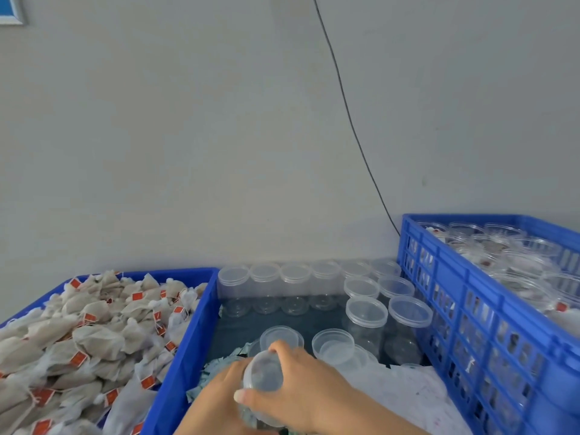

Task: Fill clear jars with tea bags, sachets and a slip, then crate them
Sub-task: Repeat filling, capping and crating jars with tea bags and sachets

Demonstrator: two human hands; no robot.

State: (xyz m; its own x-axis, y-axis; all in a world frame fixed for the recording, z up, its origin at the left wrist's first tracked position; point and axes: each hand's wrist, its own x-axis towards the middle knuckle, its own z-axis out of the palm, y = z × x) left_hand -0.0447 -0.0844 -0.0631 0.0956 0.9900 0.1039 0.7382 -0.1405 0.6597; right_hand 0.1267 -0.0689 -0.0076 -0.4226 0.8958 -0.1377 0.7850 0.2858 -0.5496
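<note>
We hold a jar (pixel 263 383) in both hands: right hand (pixel 301 390) grips it, left hand (pixel 216 400) steadies underneath. It could slip onto the loose lids (pixel 332 345) at one o'clock.

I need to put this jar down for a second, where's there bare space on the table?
One bare dark patch of table: between the back row of lidded jars, the tea bag bin and the jars at right. Nearer you it's crowded: loose lids, sachets, both hands.

Blue crates (pixel 445 277), red-tagged tea bags (pixel 94 328)
</note>
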